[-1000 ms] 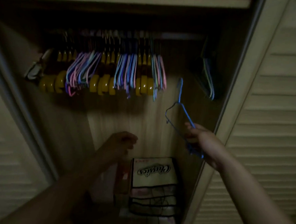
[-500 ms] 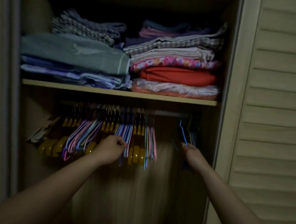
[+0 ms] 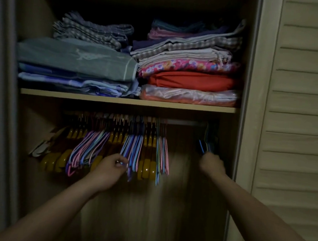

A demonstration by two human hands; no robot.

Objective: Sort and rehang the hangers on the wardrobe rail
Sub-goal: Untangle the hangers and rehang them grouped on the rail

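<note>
**Both hands at hangers under the wardrobe rail**

Dim wardrobe interior. The rail runs under the shelf. Most hangers are bunched on the left and middle of the rail: yellow wooden hangers mixed with thin pink, blue and purple wire hangers. A bare stretch of rail lies between this bunch and a small dark group of hangers at the far right end, next to the wardrobe side wall.

The left hand is raised to the lower ends of the middle wire hangers, its fingers curled and pinching at one or two of the thin wires. The right hand is just below the right-end group, blurred; its fingers look curled, closed on the bottom of a blue hanger, though the grip itself is hard to make out.

On the shelf sit two stacks of folded fabric: a grey-green and blue stack on the left, and a stack with checked, floral pink and red pieces on the right. A louvred door stands at the right.
</note>
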